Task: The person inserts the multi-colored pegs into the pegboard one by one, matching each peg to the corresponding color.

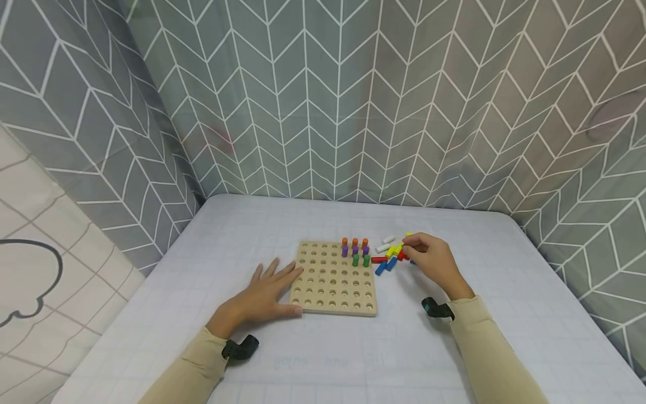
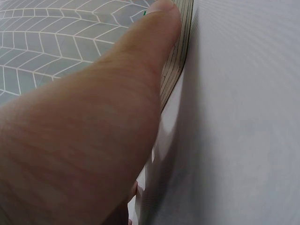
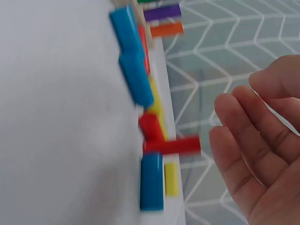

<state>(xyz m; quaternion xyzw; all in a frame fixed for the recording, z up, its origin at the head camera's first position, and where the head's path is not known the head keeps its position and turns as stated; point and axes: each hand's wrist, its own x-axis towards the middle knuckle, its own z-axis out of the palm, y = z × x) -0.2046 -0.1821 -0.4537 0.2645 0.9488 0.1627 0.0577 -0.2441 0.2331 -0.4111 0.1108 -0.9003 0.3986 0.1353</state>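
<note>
A square wooden pegboard [image 1: 319, 308] with rows of round holes lies mid-table. Three orange pegs [image 1: 355, 242], three purple pegs [image 1: 355, 251] and two green pegs [image 1: 366, 261] stand in its far right corner. My left hand [image 1: 259, 297] is spread flat at the board's left side, fingertips on its edge and thumb by the near corner. Over the loose pegs to the right, my right hand [image 1: 433, 261] hovers with fingers loosely bent. Its fingers [image 3: 246, 140] hold nothing visible in the right wrist view, close beside a red peg [image 3: 176, 146] that sticks up.
Loose blue pegs [image 3: 136, 79], white pegs [image 1: 382, 248], yellow pegs [image 1: 391, 251] and red pegs [image 1: 379, 260] lie scattered right of the board. A white cloth covers the table [image 1: 242, 230]. Behind stands a grey curtain [image 1: 323, 112] with white zigzag lines.
</note>
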